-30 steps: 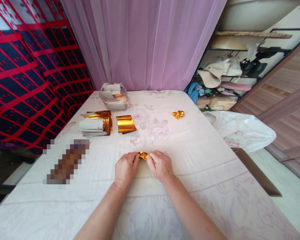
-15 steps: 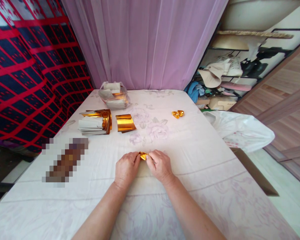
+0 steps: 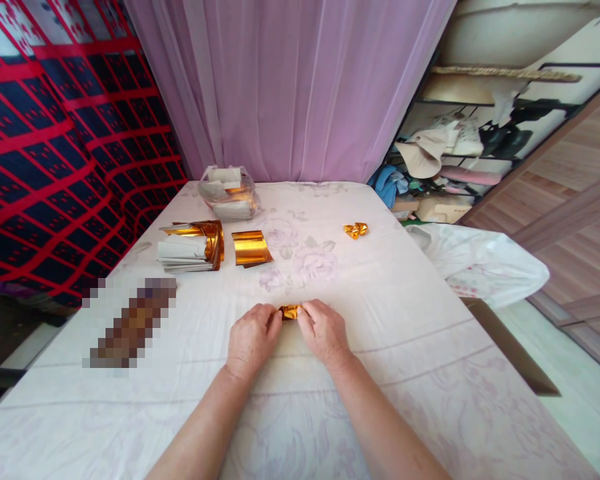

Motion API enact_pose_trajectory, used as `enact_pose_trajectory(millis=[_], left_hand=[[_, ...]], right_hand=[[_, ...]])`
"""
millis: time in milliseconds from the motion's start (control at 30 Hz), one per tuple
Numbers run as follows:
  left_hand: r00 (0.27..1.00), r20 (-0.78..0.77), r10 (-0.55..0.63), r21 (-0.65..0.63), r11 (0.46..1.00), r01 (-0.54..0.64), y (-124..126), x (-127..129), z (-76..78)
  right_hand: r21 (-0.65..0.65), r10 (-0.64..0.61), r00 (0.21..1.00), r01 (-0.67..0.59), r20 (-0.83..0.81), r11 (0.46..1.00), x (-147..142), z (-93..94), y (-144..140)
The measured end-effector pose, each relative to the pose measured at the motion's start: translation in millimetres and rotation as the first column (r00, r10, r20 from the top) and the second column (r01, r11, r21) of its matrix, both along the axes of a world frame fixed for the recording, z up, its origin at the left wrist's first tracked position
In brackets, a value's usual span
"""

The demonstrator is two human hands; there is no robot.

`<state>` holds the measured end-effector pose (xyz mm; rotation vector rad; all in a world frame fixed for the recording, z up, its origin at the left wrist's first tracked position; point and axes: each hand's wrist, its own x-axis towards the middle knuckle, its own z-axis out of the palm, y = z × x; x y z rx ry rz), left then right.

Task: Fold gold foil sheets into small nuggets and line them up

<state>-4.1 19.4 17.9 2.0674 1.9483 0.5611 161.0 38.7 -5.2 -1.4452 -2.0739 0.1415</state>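
Compared with the earlier frames, the small gold foil piece (image 3: 289, 311) lies flatter and more squared between the fingertips, and both hands sit slightly lower on the cloth. Left hand (image 3: 251, 339) and right hand (image 3: 321, 331) rest knuckles-up on the white floral tablecloth (image 3: 390, 313), each pinching one end of the foil piece between thumb and forefinger; the fingers are closed on it, and the piece sits directly between the two sets of fingertips, touching both.

Progress, as judged from the layout: one folded gold piece (image 3: 355, 230) lies finished, well beyond the right fingertips; the piece in hand appears partly folded. Much remains: a loose gold foil sheet (image 3: 251, 247) and a stack of gold-and-white sheets (image 3: 190, 248) lie beyond the left fingertips, with a clear plastic bag of sheets (image 3: 229, 192) farther off still.

Edges and room: bare cloth extends on all sides of the fingers. The right table edge lies well outboard of the right hand, with a white plastic bag (image 3: 480, 263) past it. A blurred-out patch lies left of the left hand, well apart. The pink curtain (image 3: 300, 87) closes the far end.
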Motion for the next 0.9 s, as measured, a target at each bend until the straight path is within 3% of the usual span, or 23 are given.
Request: enact_pose_trajectory(millis=[333,900], left_hand=[[0.998,-0.062,-0.028,-0.015,1.000,0.027,-0.4,0.8,-2.2],[0.997,-0.071,-0.022,-0.015,1.000,0.021,2.0,0.8,-1.2]], right_hand=[[0.087,0.077,0.995,-0.082,0.058,0.993,-2.6,1.6,-1.1],[-0.004,0.070,0.996,-0.070,0.048,0.998,1.7,5.3,-2.9]])
